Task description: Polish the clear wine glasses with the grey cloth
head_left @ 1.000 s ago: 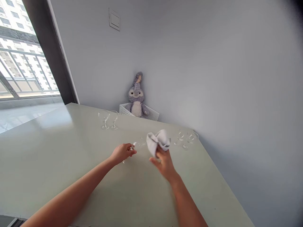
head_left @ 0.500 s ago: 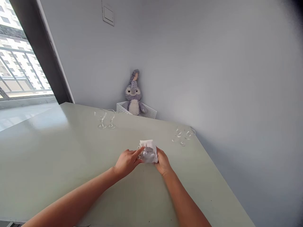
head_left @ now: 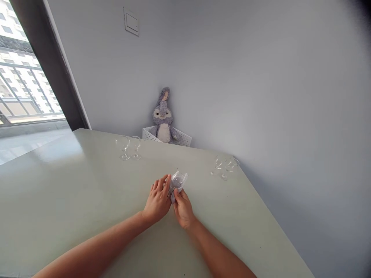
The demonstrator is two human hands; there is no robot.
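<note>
A clear drinking glass point(head_left: 179, 179) is held between my two hands above the table, its bowl tilted away from me. My left hand point(head_left: 158, 200) curls against the left side of the glass, its thumb and the glass's lower part partly hidden. With bent fingers and the thumb on top, my right hand point(head_left: 183, 210) grips a pale cloth point(head_left: 173, 197) bunched against the near, lower part of the glass. How much of the glass the right hand itself touches cannot be seen.
Two stemmed glasses point(head_left: 125, 148) stand at the back left of the pale green table point(head_left: 87, 193). Several more glasses point(head_left: 224, 166) stand near its right edge by the wall. A plush rabbit point(head_left: 164, 121) sits in a white perforated basket point(head_left: 184, 139) in the corner.
The cloth, which covered much of the glass, is now bunched lower and nearer to me, baring the bowl. My right hand has come left and closer; the glass has turned, its bowl pointing away.
</note>
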